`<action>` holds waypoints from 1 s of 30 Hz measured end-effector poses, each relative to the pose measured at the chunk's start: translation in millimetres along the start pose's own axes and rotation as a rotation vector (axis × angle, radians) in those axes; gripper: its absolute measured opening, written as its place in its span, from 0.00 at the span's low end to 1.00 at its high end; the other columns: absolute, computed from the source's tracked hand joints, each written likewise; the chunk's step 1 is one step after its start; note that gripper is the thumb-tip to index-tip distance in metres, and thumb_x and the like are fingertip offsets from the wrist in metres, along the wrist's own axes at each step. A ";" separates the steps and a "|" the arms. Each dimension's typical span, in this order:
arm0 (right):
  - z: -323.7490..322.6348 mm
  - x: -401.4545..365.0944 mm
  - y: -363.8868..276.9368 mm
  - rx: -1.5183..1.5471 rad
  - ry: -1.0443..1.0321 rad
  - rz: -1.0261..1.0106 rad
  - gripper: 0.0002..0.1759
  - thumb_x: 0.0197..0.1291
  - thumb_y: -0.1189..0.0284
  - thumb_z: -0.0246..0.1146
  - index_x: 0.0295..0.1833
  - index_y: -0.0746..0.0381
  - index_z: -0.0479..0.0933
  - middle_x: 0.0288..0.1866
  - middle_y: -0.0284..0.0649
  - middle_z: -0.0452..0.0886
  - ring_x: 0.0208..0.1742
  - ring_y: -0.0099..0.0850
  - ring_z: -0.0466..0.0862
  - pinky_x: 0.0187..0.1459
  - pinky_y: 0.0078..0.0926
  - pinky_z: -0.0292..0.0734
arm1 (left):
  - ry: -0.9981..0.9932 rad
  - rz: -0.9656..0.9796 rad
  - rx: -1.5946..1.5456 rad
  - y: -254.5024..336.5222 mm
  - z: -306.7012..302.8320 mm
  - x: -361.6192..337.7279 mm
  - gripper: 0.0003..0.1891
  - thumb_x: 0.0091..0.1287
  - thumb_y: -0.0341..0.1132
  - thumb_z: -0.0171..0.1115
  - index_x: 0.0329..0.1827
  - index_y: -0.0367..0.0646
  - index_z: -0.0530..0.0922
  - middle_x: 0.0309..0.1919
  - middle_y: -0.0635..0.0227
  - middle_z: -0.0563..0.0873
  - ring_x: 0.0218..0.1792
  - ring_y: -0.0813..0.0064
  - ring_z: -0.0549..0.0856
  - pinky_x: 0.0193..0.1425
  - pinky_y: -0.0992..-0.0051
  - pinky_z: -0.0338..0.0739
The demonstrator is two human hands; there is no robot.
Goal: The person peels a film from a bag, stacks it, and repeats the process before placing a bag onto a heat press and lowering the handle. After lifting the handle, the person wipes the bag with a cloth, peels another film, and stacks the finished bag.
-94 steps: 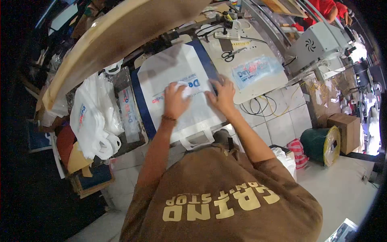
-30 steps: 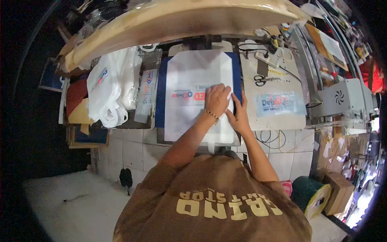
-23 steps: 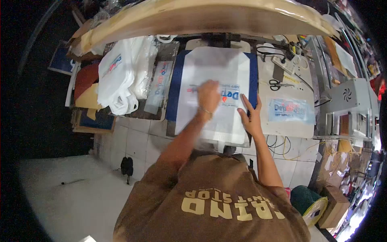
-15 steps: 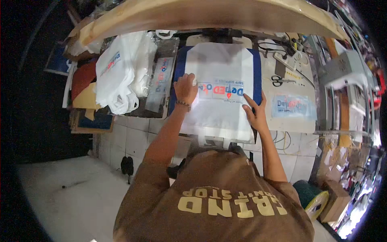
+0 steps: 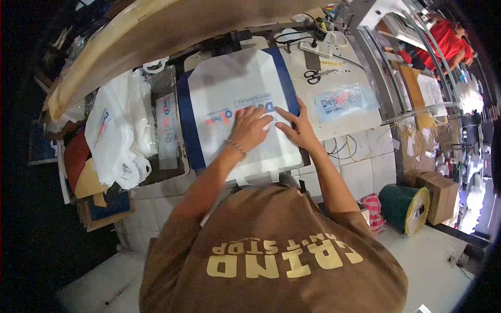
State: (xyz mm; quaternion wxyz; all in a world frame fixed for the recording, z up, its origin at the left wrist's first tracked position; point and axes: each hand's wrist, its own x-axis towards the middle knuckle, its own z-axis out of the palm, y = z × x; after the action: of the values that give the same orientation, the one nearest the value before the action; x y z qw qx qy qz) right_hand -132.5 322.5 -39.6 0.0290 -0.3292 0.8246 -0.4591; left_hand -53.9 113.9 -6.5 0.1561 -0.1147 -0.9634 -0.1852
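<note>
A white bag (image 5: 229, 83) with a blue and red printed logo lies flat on a dark blue board (image 5: 192, 125). My left hand (image 5: 250, 128) rests over the middle of the print, fingers bent, with what looks like a small white wad (image 5: 268, 122) between thumb and fingers. Part of the lettering is hidden beneath this hand. To its right, my right hand (image 5: 298, 128) is open on the bag's right side, its thumb and index finger spread beside the end of the print.
White bags (image 5: 112, 125) are piled at the left, beside a printed clear film (image 5: 167, 128). On the right are another printed film (image 5: 339, 103), scissors (image 5: 313, 76) and a power strip (image 5: 316, 48). A long beam (image 5: 156, 36) crosses above the table. A person in red (image 5: 443, 44) is at the far right.
My left hand has moved right from the bag's left side onto the print, covering part of it. My right hand stays by the print's right end. The camera view has turned and shifted.
</note>
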 end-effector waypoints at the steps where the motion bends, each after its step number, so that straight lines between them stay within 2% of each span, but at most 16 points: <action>1: 0.6 -0.4 -0.7 0.004 0.004 0.016 0.29 0.60 0.55 0.73 0.68 0.44 0.81 0.79 0.68 0.50 0.81 0.63 0.54 0.77 0.49 0.60 | 0.003 0.042 -0.016 -13.4 -5.2 -6.7 0.13 0.55 0.30 0.71 0.45 0.51 0.87 0.48 0.69 0.83 0.54 0.62 0.79 0.57 0.59 0.70; 3: 0.7 0.6 0.1 -0.015 0.012 0.005 0.29 0.60 0.55 0.74 0.68 0.44 0.81 0.79 0.68 0.50 0.81 0.63 0.54 0.77 0.48 0.60 | -0.002 0.094 -0.032 -17.5 -7.7 -4.4 0.14 0.55 0.30 0.71 0.45 0.51 0.87 0.48 0.69 0.83 0.54 0.62 0.78 0.56 0.59 0.70; 7: 2.5 -0.9 0.5 -0.001 0.033 -0.018 0.30 0.59 0.56 0.74 0.69 0.42 0.80 0.80 0.69 0.50 0.81 0.63 0.54 0.77 0.48 0.60 | -0.025 0.050 -0.068 -7.0 -1.2 0.9 0.14 0.54 0.32 0.72 0.45 0.51 0.86 0.48 0.69 0.83 0.54 0.61 0.79 0.55 0.60 0.71; 9: 3.3 -3.1 1.3 -0.016 0.025 -0.009 0.30 0.60 0.56 0.74 0.69 0.42 0.80 0.80 0.69 0.50 0.81 0.63 0.54 0.77 0.48 0.60 | -0.033 0.126 0.040 -8.2 -5.7 -0.9 0.15 0.53 0.32 0.72 0.45 0.51 0.86 0.48 0.68 0.83 0.52 0.61 0.79 0.55 0.60 0.72; 16: 1.4 -1.0 -0.9 -0.021 0.016 0.012 0.31 0.60 0.56 0.73 0.70 0.40 0.78 0.81 0.68 0.49 0.81 0.63 0.55 0.76 0.48 0.63 | -0.072 0.067 0.004 -4.3 2.9 0.6 0.15 0.54 0.31 0.71 0.46 0.51 0.86 0.48 0.67 0.83 0.52 0.59 0.79 0.55 0.58 0.72; 18: 1.5 -1.2 -0.2 -0.018 0.009 0.013 0.32 0.59 0.56 0.74 0.70 0.41 0.78 0.81 0.67 0.49 0.81 0.63 0.55 0.76 0.48 0.63 | 0.057 0.095 0.028 -20.8 -2.4 -16.8 0.14 0.54 0.32 0.71 0.45 0.50 0.85 0.47 0.66 0.82 0.52 0.58 0.79 0.55 0.57 0.72; 19: 1.3 0.0 0.7 -0.016 0.016 0.017 0.32 0.59 0.55 0.74 0.70 0.41 0.78 0.81 0.67 0.49 0.81 0.64 0.55 0.76 0.47 0.63 | 0.058 0.097 0.033 -31.4 -11.5 -26.3 0.14 0.54 0.32 0.71 0.45 0.50 0.85 0.47 0.66 0.82 0.52 0.58 0.79 0.55 0.57 0.72; 21: 1.9 0.3 2.3 -0.039 0.020 0.001 0.32 0.59 0.55 0.74 0.70 0.42 0.78 0.81 0.67 0.49 0.81 0.64 0.56 0.76 0.47 0.63 | -0.141 -0.097 0.071 -43.4 -31.9 -42.0 0.13 0.55 0.33 0.72 0.45 0.50 0.85 0.46 0.65 0.82 0.53 0.56 0.79 0.55 0.58 0.72; 22: 1.7 -0.1 2.8 -0.067 0.018 -0.015 0.32 0.60 0.55 0.74 0.71 0.42 0.78 0.81 0.67 0.48 0.80 0.64 0.56 0.76 0.47 0.63 | -0.142 -0.097 0.070 -40.8 -26.0 -38.9 0.13 0.55 0.33 0.72 0.45 0.50 0.85 0.46 0.65 0.82 0.53 0.56 0.79 0.55 0.58 0.72; 24: -1.0 0.0 1.6 -0.019 0.007 0.016 0.32 0.60 0.56 0.74 0.71 0.43 0.78 0.81 0.66 0.49 0.80 0.63 0.57 0.76 0.47 0.63 | 0.084 -0.040 0.053 -22.0 -7.5 -18.7 0.13 0.55 0.33 0.72 0.44 0.50 0.85 0.43 0.64 0.82 0.52 0.56 0.79 0.55 0.56 0.71; 26: 1.1 -0.3 -1.9 0.036 0.000 0.043 0.32 0.60 0.56 0.74 0.71 0.44 0.78 0.81 0.66 0.49 0.80 0.63 0.57 0.75 0.47 0.63 | -0.041 -0.064 -0.020 -2.9 8.1 9.3 0.16 0.54 0.33 0.72 0.47 0.50 0.86 0.47 0.64 0.84 0.54 0.57 0.80 0.57 0.56 0.71; 28: -1.6 0.7 -1.7 0.070 0.006 0.026 0.33 0.60 0.57 0.74 0.71 0.44 0.77 0.80 0.66 0.50 0.80 0.63 0.57 0.75 0.48 0.63 | -0.020 -0.077 -0.010 2.5 7.7 10.9 0.17 0.54 0.34 0.74 0.48 0.49 0.86 0.47 0.64 0.84 0.54 0.60 0.81 0.58 0.56 0.72; 30: 0.0 1.0 0.4 0.067 0.007 0.030 0.33 0.60 0.57 0.74 0.71 0.44 0.77 0.80 0.66 0.50 0.80 0.63 0.57 0.75 0.49 0.63 | 0.077 -0.125 0.007 -19.2 0.3 -16.5 0.17 0.54 0.33 0.74 0.48 0.48 0.86 0.46 0.62 0.85 0.53 0.59 0.81 0.57 0.58 0.73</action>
State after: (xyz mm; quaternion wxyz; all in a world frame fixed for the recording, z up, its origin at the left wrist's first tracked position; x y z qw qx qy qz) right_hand -133.6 322.0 -39.6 0.0440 -0.3141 0.8136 -0.4873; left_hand -44.0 94.0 -18.6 0.1816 -0.0468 -0.9626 -0.1955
